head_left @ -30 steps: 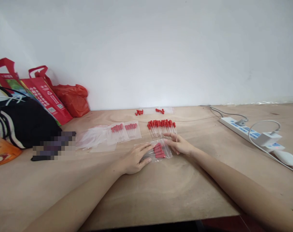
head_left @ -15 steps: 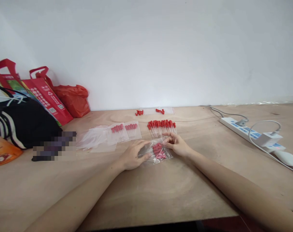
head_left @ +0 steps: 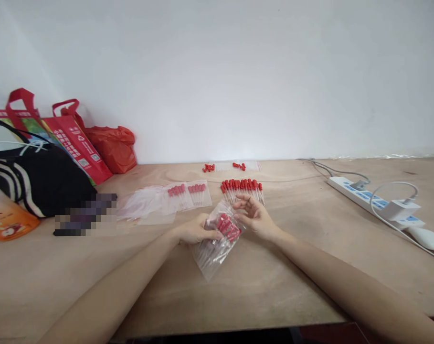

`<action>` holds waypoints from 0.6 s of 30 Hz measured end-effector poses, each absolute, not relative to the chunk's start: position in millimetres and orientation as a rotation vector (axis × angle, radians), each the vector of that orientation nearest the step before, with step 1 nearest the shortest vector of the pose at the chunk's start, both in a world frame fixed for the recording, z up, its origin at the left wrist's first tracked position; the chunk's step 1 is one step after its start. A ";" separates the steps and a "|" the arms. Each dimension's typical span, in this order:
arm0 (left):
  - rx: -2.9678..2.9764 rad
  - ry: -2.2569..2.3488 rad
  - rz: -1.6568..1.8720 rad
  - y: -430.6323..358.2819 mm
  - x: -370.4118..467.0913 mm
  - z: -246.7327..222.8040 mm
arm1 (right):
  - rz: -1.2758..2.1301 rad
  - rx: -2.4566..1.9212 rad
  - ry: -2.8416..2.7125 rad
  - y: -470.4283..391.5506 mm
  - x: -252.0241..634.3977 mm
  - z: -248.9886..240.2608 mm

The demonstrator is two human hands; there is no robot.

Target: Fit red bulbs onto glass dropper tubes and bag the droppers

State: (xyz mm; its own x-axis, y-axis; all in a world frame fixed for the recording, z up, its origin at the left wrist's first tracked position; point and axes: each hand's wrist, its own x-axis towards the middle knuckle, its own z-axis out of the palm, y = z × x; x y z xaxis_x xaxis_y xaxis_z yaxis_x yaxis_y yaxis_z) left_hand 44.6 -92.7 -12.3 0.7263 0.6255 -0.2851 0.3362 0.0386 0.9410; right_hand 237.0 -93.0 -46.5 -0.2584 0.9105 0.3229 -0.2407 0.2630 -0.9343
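My left hand [head_left: 198,229] grips a clear plastic bag [head_left: 211,260] with its thumb across the front. Several droppers with red bulbs [head_left: 224,223] show inside, bulbs toward the upper right. The bag is tilted above the table. Close to its right edge, my right hand [head_left: 256,217] has its fingers apart and curved; contact with the bag is hard to tell. Just beyond that hand lies a row of red-bulbed droppers [head_left: 240,185]. To the left, small clear bags with droppers [head_left: 196,193] overlap a stack of flat clear bags [head_left: 141,203].
Loose red bulbs [head_left: 208,167] and a flat bag [head_left: 224,165] lie near the wall. A power strip [head_left: 356,190] with plugs and cables stands right. Shopping bags [head_left: 77,148], a black striped bag [head_left: 55,177], an orange pouch [head_left: 14,222] and a pixelated dark item [head_left: 84,215] are left.
The bag of droppers has turned, its clear end now pointing down toward me. My right hand's fingers have come off the bag's edge and spread. The view has shifted slightly.
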 end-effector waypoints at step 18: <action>1.650 1.882 1.271 -12.4 -32.3 -29.2 | 0.999 -1.161 -1.376 -67.3 255.0 -70.4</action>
State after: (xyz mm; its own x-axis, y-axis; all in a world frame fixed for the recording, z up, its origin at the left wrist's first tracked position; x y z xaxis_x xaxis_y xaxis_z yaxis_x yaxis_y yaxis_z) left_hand -32.3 -12.4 -29.2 -0.2727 0.9150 0.2972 0.6172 -0.0705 0.7836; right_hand 255.0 -67.3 -70.4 -0.0019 0.9821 0.1884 0.1253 0.1872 -0.9743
